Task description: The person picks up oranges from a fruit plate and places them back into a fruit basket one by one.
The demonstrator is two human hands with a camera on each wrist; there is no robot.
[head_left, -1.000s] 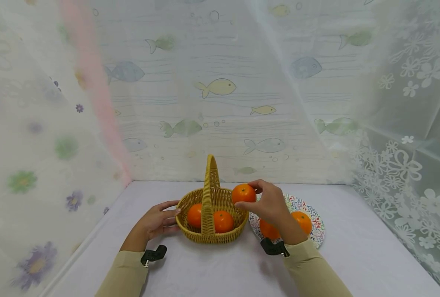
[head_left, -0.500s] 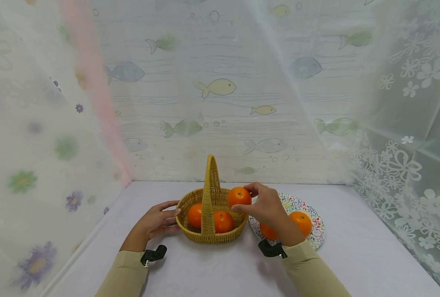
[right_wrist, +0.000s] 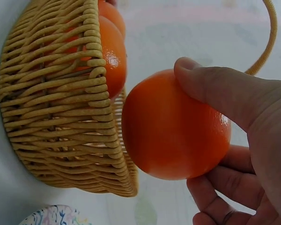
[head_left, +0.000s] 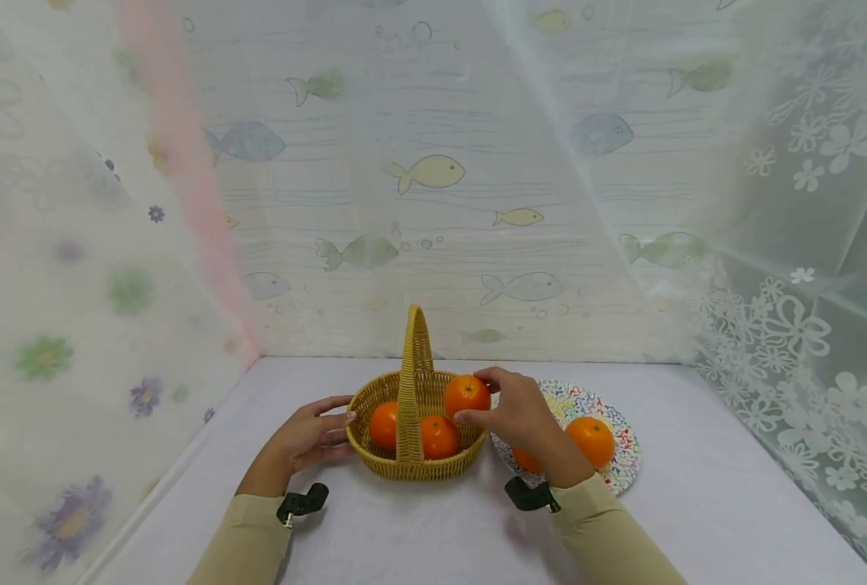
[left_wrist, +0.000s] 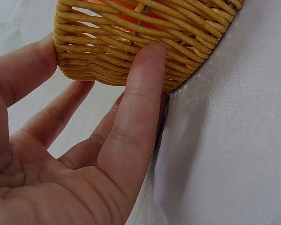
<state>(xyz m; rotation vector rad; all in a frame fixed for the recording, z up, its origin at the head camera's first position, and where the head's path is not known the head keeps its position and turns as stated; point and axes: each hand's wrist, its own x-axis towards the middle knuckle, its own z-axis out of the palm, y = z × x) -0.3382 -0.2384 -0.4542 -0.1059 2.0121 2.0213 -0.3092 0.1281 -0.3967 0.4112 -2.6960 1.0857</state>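
My right hand (head_left: 524,414) pinches a glossy orange (head_left: 467,393) between its thumb and fingers at the right end of the yellow wicker basket (head_left: 382,469). In the right wrist view the held orange (right_wrist: 173,129) appears beside the basket rim (right_wrist: 103,93), the thumb across one side and fingertips behind. Two more oranges, one on the left (head_left: 383,424) and one on the right (head_left: 440,437), lie inside the basket, partly hidden by its wall and handle. My left hand (head_left: 305,435) touches the basket's left end with extended fingers; its thumb (left_wrist: 143,89) rests flat against the woven wall.
Right of the basket, a multicoloured speckled plate (head_left: 626,455) bears an orange (head_left: 590,441) and another orange (head_left: 526,460) mostly hidden by my right forearm. A tall arched handle (head_left: 414,349) rises over the basket's middle. White cloth (head_left: 418,536) covers the table; patterned curtains (head_left: 433,244) surround it.
My right hand has moved left and down with its orange, from above the basket's right rim to lower over the basket. The left hand and basket stay in place.
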